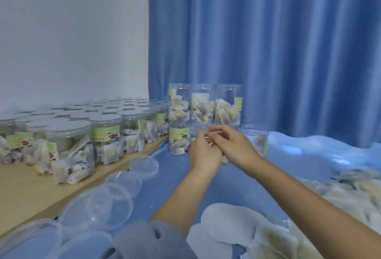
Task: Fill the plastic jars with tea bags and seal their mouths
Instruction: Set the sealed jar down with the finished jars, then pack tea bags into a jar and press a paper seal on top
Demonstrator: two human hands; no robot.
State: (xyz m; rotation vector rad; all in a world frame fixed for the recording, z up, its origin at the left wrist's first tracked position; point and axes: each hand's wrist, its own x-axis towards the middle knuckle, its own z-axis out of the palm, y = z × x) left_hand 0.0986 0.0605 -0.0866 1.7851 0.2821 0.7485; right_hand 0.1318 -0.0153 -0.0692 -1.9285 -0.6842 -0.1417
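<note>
From my seat I see both forearms reach forward from the lower edge and meet in the middle of the view. The left hand (203, 151) shows its back to the camera, wrist bent slightly, fingers curled forward toward the jars. The right hand (231, 145) comes in from the lower right, laid partly over the left, its fingers bent and its thumb and forefinger brought together at the top. A small pale thing seems to sit between the fingertips of both hands, but it is too blurred for me to name it, and I cannot tell how firmly either hand holds anything.

Just behind the hands stand stacked jars (203, 105), two levels high, lidless on top and partly filled with tea bags. An empty open jar (255, 138) stands just to their right, on the blue cloth (177, 178). To the left, many sealed jars (70, 141) with white foil tops stand in rows on a pale wooden surface (22, 192). Clear plastic lids (112, 203) lie scattered in the lower left. A heap of loose tea bags (348, 188) lies at the right, and round white sealing discs (224, 217) lie near the bottom centre. A blue curtain (268, 42) hangs behind
</note>
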